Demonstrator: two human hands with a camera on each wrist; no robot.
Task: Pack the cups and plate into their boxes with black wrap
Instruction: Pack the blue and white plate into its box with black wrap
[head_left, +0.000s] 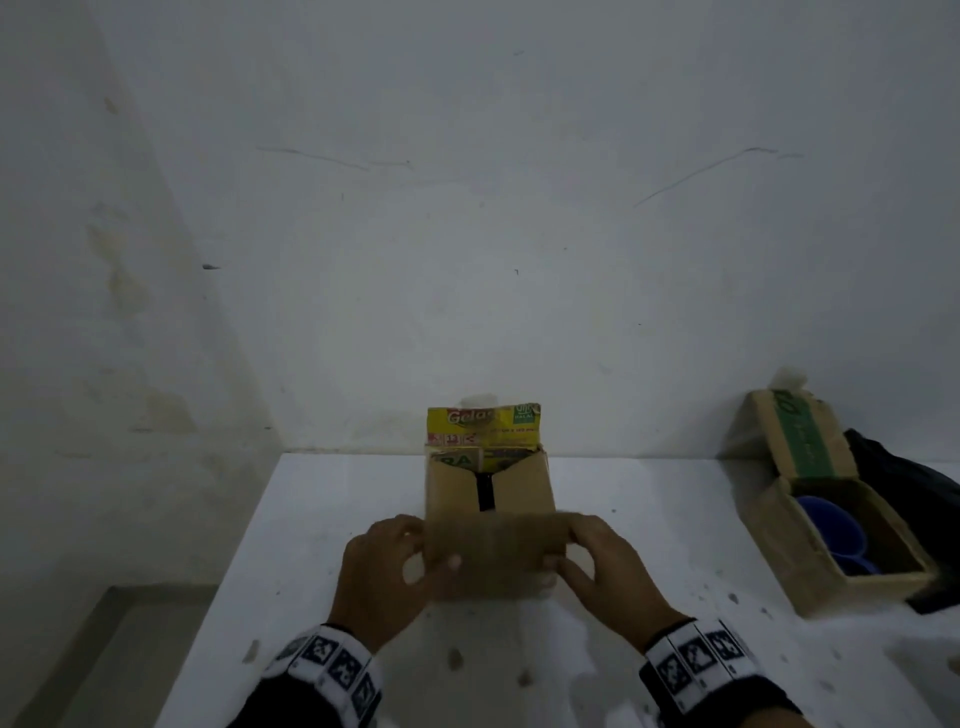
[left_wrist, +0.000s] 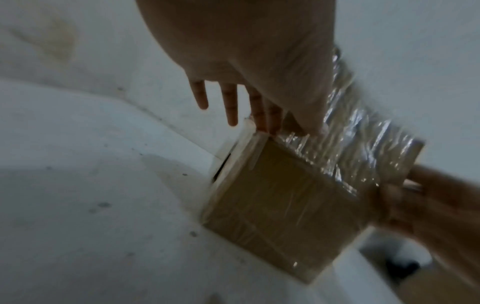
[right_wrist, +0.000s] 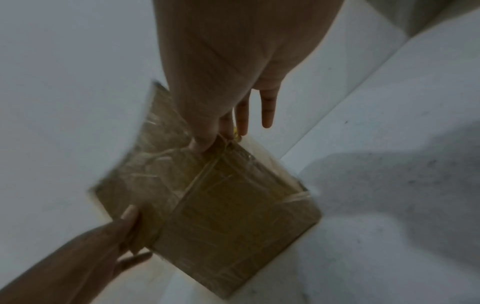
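Note:
A brown cardboard box (head_left: 488, 488) stands on the white table near the wall, with a yellow printed back flap (head_left: 483, 423) upright. Its two side flaps are folded in, leaving a dark gap between them. My left hand (head_left: 434, 545) and right hand (head_left: 563, 543) each pinch one end of the taped front flap (head_left: 493, 551), held raised over the near side. In the left wrist view, thumb and fingers (left_wrist: 272, 123) pinch the shiny flap (left_wrist: 363, 148). The right wrist view shows the thumb (right_wrist: 205, 142) on the flap (right_wrist: 145, 174). What is inside the box is hidden.
A second open cardboard box (head_left: 774, 535) sits at the right with blue cups (head_left: 826, 525) inside. Black wrap (head_left: 904, 488) lies behind it. The table's left edge (head_left: 208, 623) drops to a lower grey surface. A wall stands right behind the boxes.

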